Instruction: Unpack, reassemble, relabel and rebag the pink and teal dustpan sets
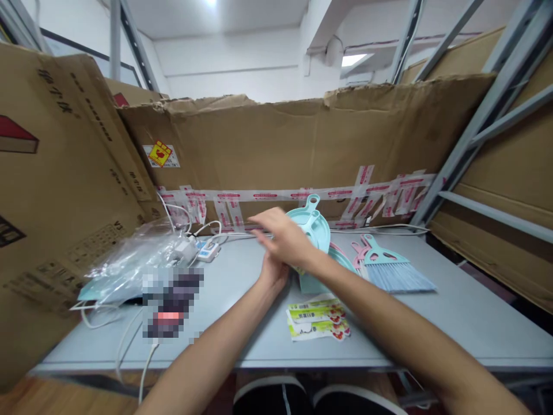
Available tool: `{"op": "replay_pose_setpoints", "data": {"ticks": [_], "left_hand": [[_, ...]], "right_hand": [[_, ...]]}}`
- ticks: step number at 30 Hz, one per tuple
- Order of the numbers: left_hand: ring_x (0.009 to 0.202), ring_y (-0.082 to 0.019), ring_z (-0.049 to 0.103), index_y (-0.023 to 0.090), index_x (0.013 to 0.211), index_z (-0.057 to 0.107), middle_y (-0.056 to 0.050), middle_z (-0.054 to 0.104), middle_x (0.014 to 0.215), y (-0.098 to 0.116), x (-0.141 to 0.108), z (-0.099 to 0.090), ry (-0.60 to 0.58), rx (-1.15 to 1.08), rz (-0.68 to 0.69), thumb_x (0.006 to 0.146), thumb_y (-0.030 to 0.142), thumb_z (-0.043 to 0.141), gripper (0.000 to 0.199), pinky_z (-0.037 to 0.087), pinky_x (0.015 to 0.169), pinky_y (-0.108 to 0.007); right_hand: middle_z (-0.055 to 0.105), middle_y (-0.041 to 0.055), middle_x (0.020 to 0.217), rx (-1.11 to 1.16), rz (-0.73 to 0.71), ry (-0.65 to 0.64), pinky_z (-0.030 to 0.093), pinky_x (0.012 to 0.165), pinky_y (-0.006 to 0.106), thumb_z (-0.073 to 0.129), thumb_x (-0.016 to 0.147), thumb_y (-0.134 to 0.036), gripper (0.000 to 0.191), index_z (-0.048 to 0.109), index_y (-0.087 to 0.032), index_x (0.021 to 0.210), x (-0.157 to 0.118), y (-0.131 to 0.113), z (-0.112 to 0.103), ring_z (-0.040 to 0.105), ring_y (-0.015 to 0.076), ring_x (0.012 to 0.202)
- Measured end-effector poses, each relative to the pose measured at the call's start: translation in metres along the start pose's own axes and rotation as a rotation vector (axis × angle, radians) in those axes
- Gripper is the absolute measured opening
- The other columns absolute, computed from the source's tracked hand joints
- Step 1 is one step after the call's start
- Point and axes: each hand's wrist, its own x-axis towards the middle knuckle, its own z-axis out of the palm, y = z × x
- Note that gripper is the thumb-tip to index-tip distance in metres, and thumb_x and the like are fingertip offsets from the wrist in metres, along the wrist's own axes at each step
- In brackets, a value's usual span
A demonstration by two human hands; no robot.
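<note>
My right hand [285,233] crosses over my left hand, its fingers stretched to the left and slightly blurred. My left hand [275,270] is underneath, with its fingers mostly hidden behind the right hand. Just beyond my hands, a light teal dustpan [323,235] stands tilted with its looped handle up. A second, shorter teal handle [313,218] lies against it. I cannot tell whether the left hand grips them. More teal and pink pans [343,257] are partly hidden behind my right forearm. Printed green-and-white cards [317,320] with red pictures lie between my forearms.
To the right, teal brushes with blue bristles [400,276] lie beside pink handles [358,253]. Clear plastic bags [133,262], a white power strip [209,252] and a pixelated dark object [177,300] with cables are at left. Cardboard [276,144] walls the grey table [228,294].
</note>
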Motion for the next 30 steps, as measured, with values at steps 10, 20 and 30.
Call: {"op": "replay_pose_setpoints", "data": {"ticks": [10, 20, 30], "left_hand": [[0.113, -0.033, 0.082, 0.016, 0.117, 0.079, -0.014, 0.086, 0.118, 0.000, -0.029, 0.015, -0.186, -0.663, -0.453, 0.088, 0.032, 0.095, 0.037, 0.065, 0.110, -0.050], [0.097, -0.028, 0.085, 0.013, 0.096, 0.086, -0.020, 0.086, 0.109, 0.023, -0.030, -0.012, -0.685, -0.243, -0.748, 0.075, 0.033, 0.105, 0.035, 0.071, 0.084, -0.031], [0.068, -0.018, 0.076, 0.021, 0.095, 0.088, -0.006, 0.084, 0.086, 0.051, -0.044, -0.012, -1.221, 0.097, -0.723, 0.067, 0.055, 0.106, 0.047, 0.058, 0.055, -0.022]], "right_hand": [[0.085, 0.0144, 0.113, 0.352, 0.926, 0.208, 0.063, 0.086, 0.043, 0.086, 0.084, -0.066, 0.058, 0.084, -0.019, 0.118, -0.143, 0.124, -0.106, 0.077, 0.0303, 0.097], [0.086, 0.0121, 0.099, 0.424, 1.086, 0.195, 0.056, 0.073, 0.031, 0.088, 0.072, -0.066, 0.057, 0.085, -0.015, 0.099, -0.157, 0.132, -0.092, 0.075, 0.0228, 0.082], [0.088, 0.0116, 0.106, 0.343, 0.959, 0.185, 0.060, 0.085, 0.036, 0.080, 0.086, -0.053, 0.043, 0.088, -0.017, 0.108, -0.152, 0.130, -0.083, 0.078, 0.0263, 0.093]]}}
